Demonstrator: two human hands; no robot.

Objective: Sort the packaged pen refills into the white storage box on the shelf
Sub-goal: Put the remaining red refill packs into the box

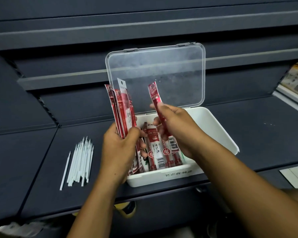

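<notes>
Two hands hover over the white storage box, which sits at the centre of the frame on a dark shelf, its clear lid hinged upright behind it. The left hand grips a fanned bundle of packaged refills. These red-and-white sleeves stand upright above the box's left end, with fingers and thumb curled round their lower halves. The right hand pinches a single packet between thumb and fingers, tilted, its lower end pointing down into the box.

Several packets lie flat side by side in the left part of the box. The right part is partly hidden behind the right hand and looks bare where it shows. The job appears well under way but unfinished: one layer is in, and the single packet and the whole bundle are yet to go.

At the lower left of the frame, a loose heap of thin white sticks, unwrapped, lies on the shelf apart from the box. Whether they belong to the sorting cannot be told.
</notes>
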